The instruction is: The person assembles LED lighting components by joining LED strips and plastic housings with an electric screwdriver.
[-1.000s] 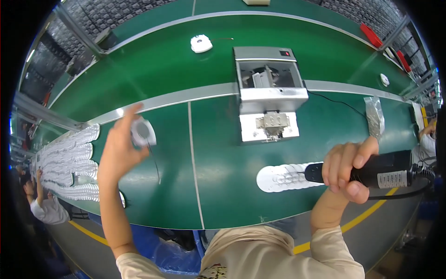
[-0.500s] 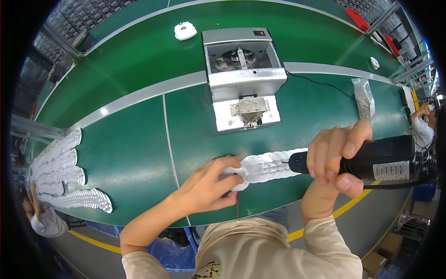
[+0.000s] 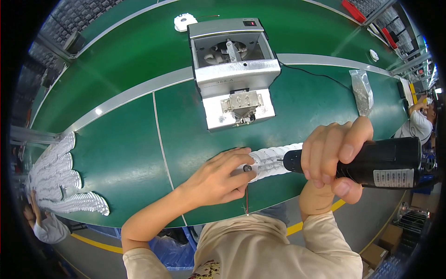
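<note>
My right hand (image 3: 337, 153) grips a black electric screwdriver (image 3: 388, 160) held level, its tip pointing left over the bench. Under that tip runs a row of overlapping white moulded parts (image 3: 272, 160). My left hand (image 3: 220, 179) curls its fingers round a small white round part with a dark centre (image 3: 247, 168), at the left end of the row. From this part a thin red wire (image 3: 247, 197) hangs toward the bench's front edge. My left fingers cover much of it.
A metal machine (image 3: 234, 74) with an open top stands behind my hands. Right of it lies a clear bag (image 3: 361, 93) of small pieces. Rows of white parts (image 3: 60, 174) sit far left; another white part (image 3: 185, 22) is on the far belt. People work at both sides.
My left hand has shifted right with the round part, onto the end of the white row. The screwdriver stays near the same place. The whole view has moved slightly.
</note>
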Tool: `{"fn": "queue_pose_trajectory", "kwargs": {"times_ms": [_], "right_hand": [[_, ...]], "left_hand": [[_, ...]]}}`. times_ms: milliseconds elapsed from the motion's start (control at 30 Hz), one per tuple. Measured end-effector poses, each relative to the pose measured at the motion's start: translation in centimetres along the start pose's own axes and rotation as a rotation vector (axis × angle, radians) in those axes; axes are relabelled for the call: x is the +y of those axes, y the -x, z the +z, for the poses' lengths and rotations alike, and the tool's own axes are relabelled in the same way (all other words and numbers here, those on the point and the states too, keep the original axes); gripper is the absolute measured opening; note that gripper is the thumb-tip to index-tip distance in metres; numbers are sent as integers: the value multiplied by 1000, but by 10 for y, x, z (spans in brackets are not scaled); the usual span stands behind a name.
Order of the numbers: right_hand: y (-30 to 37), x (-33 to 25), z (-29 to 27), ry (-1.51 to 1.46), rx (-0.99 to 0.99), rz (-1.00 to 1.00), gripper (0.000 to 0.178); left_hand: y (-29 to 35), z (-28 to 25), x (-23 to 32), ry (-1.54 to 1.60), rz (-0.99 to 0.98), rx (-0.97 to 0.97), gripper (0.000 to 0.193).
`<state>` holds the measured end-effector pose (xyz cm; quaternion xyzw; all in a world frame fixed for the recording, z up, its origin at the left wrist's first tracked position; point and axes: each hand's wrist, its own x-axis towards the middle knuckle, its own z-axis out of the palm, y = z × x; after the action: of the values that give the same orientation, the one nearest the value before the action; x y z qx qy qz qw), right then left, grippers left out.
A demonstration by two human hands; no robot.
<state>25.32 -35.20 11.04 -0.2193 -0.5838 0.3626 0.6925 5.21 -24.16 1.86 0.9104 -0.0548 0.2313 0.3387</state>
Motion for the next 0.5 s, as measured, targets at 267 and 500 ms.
{"fn": "queue_pose_trajectory", "kwargs": {"times_ms": [267,500], "right_hand": [[-1,0,0,11,-11,18,40],[-2,0,0,7,-18,11,40]], "left_hand": [[-1,-6,1,12,-23,-43,30],[-5,-7,1,33,-53,-91,29]]}}
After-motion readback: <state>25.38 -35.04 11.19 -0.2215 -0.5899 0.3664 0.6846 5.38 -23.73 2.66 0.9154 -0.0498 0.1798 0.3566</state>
